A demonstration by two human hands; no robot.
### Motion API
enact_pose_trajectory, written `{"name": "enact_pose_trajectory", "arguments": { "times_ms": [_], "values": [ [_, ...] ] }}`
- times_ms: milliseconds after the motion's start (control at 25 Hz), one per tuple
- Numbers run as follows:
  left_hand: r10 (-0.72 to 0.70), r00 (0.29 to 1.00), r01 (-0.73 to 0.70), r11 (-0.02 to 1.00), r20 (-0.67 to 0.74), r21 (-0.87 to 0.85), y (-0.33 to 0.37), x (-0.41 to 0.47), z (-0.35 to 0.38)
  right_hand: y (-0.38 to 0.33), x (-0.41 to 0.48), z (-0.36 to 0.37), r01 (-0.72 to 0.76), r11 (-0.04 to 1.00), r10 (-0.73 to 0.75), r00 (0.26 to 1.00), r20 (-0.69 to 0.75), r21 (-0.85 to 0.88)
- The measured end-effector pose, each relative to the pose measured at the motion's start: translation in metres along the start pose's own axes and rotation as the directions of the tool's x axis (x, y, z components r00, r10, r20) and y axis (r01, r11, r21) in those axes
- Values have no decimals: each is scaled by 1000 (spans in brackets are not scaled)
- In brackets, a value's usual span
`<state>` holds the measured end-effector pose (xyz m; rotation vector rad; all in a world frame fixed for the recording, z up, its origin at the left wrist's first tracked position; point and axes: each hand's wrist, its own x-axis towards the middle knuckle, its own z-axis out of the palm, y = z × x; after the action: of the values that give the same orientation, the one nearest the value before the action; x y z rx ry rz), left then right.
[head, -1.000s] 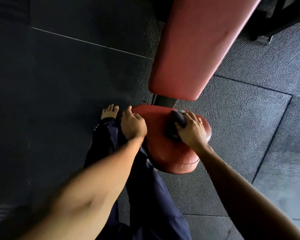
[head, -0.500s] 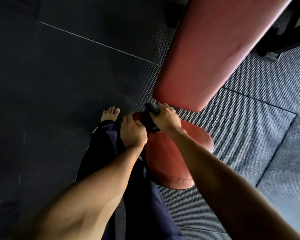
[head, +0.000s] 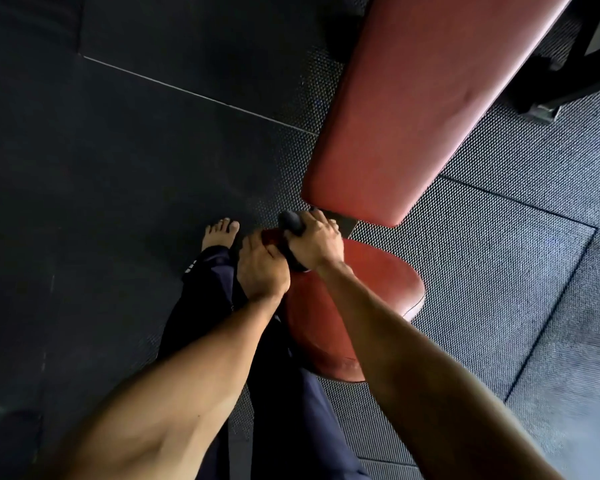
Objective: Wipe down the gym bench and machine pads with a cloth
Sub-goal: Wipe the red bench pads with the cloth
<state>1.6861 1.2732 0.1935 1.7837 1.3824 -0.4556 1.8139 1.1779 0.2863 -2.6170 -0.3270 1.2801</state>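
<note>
Dark rubber floor (head: pixel 136 168) across the whole left side, one pale seam running diagonally. Bare foot (head: pixel 219 232) planted near centre, toes pointing far, dark trouser leg (head: pixel 205 299) below it. Just right of the foot, left hand (head: pixel 262 268) curled down over the far left edge of the red seat pad (head: pixel 378 289), gripping that edge, nothing else in it. Touching it on the right, right hand (head: pixel 317 245) closed over a dark cloth (head: pixel 290 221), pressing it onto the pad's far end, a bunched lump of cloth poking out past the fingers to the far left. Right forearm crossing the pad from the near right. Beyond the hands, long red back pad (head: pixel 430 109) stretching away to the far right, its near end just above the cloth. Dark metal frame (head: pixel 568 74) at far right, on lighter textured floor tiles.
</note>
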Motion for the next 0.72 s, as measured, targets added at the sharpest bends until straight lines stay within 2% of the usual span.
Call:
{"name": "enact_pose_trajectory", "arguments": {
  "times_ms": [40,120,160,240,280,400,560,640,720],
  "values": [
    [-4,1000,3,998,-22,-56,19,-25,-4,0,-9,-5,74,996,-75,997,16,53],
    [-12,989,14,1000,-146,10,86,-82,-34,18,-43,-20,213,969,-218,976,27,125],
    [2,997,2,998,-83,56,104,-101,-51,34,-63,-27,248,960,-253,967,27,131],
    [57,998,-52,972,-15,230,96,-89,-53,67,-90,-35,207,973,-208,978,1,101],
    [29,1000,-26,959,-6,284,89,-81,-47,77,-91,-35,140,987,-138,990,-30,75],
    [83,993,-60,963,-78,262,86,-84,-53,56,-56,-22,-35,999,34,993,-111,-5],
    [239,969,-205,912,-56,354,80,-79,-56,-1,-45,-6,22,999,-21,998,-53,25],
    [235,970,-239,855,66,461,79,-77,-65,3,-79,-15,88,995,-87,996,-34,46],
    [262,963,-263,858,64,441,77,-80,-64,21,-119,-24,141,990,-140,989,-37,22]
  ]
}}
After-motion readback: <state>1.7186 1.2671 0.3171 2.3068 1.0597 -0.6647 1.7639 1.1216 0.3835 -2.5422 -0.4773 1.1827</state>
